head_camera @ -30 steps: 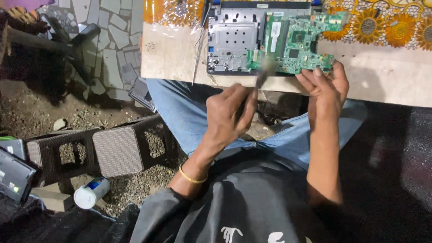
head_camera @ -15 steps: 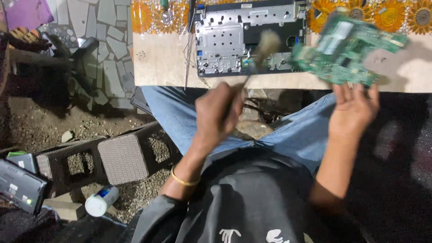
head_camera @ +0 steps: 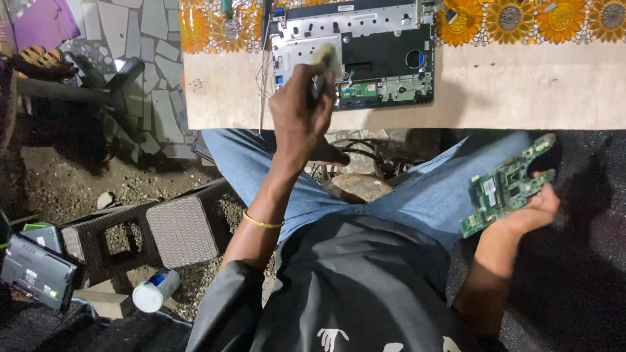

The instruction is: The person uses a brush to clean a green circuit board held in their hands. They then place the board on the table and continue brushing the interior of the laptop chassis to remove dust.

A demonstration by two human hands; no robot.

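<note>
My left hand (head_camera: 301,111) is closed around a small brush (head_camera: 327,57) whose pale bristles hover over the opened laptop base (head_camera: 385,49) lying on the table (head_camera: 521,91). My right hand (head_camera: 529,210) holds a green circuit board (head_camera: 508,186) tilted on edge, low at the right beside my knee and away from the table. The laptop base shows a grey metal frame, a black empty bay and a small green board inside.
A flowered cloth (head_camera: 521,19) covers the table's far side. Thin tools (head_camera: 263,72) lie left of the laptop. A woven stool (head_camera: 182,228), a white bottle (head_camera: 155,290) and another device (head_camera: 36,270) sit on the gravel ground at the left.
My right hand lifted the green circuit board off the laptop base and brought it down to the right of my lap. My left hand moved the brush up over the laptop base.
</note>
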